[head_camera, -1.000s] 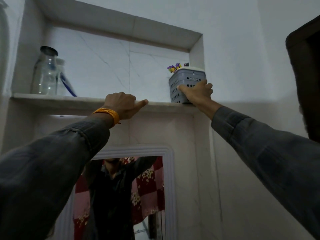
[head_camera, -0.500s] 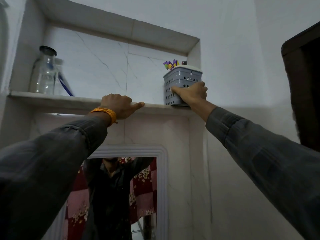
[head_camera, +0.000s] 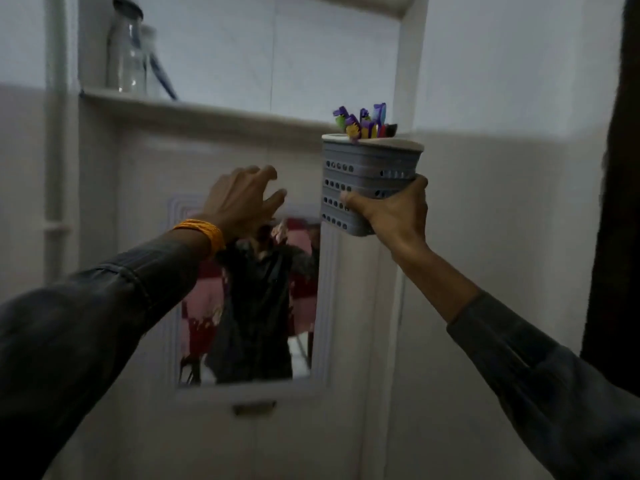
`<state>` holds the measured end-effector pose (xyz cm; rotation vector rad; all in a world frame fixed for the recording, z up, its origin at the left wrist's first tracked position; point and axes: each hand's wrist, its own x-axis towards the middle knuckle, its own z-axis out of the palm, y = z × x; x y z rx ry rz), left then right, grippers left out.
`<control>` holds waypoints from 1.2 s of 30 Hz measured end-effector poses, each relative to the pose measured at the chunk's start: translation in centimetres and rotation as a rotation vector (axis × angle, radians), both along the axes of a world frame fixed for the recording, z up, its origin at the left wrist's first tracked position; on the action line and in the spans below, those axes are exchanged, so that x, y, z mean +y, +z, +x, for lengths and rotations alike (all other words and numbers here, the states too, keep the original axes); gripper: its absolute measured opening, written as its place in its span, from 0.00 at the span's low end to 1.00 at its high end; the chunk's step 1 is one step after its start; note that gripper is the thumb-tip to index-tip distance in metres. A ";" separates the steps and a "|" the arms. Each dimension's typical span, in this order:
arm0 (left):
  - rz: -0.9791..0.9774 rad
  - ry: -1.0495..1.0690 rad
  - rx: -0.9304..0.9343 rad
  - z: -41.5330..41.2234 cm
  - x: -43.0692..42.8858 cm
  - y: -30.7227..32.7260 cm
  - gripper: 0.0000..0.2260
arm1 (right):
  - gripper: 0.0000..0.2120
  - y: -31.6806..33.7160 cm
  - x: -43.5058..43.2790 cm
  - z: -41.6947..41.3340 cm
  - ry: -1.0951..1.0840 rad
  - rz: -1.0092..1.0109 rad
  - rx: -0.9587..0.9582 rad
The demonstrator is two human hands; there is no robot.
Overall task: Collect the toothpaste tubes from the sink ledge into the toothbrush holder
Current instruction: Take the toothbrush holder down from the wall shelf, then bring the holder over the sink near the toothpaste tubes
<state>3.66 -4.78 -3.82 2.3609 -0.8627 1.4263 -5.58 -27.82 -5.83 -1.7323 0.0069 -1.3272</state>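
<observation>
Far left on the stone shelf [head_camera: 194, 110]: a clear glass bottle [head_camera: 126, 53]. Left hand [head_camera: 242, 202] raised empty, fingers loosely spread. Right hand [head_camera: 394, 211] clamped around the grey perforated plastic toothbrush holder [head_camera: 367, 178], upright in the air below the shelf, white-rimmed, bright brush handles [head_camera: 363, 123] pointing up.

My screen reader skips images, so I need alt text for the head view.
A right hand holds a grey toothbrush holder in the air, below a wall shelf; toothbrushes stick out of its top. The left hand, empty and open, is raised in front of a mirror.
</observation>
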 end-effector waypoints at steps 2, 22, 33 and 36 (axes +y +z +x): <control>0.012 0.012 0.080 -0.9 1.0 -5.0 0.21 | 0.49 -6.0 0.0 0.2 0.015 0.017 0.068; 0.150 0.239 1.183 -2.3 10.5 -49.3 0.12 | 0.55 -54.4 5.0 -1.5 -0.003 0.295 0.717; 0.418 0.215 1.342 -0.9 12.0 -59.0 0.09 | 0.59 -60.2 6.4 -2.1 0.021 0.322 0.713; 0.435 0.179 1.258 -0.9 11.5 -59.7 0.13 | 0.57 -60.7 6.9 -3.0 0.044 0.393 0.666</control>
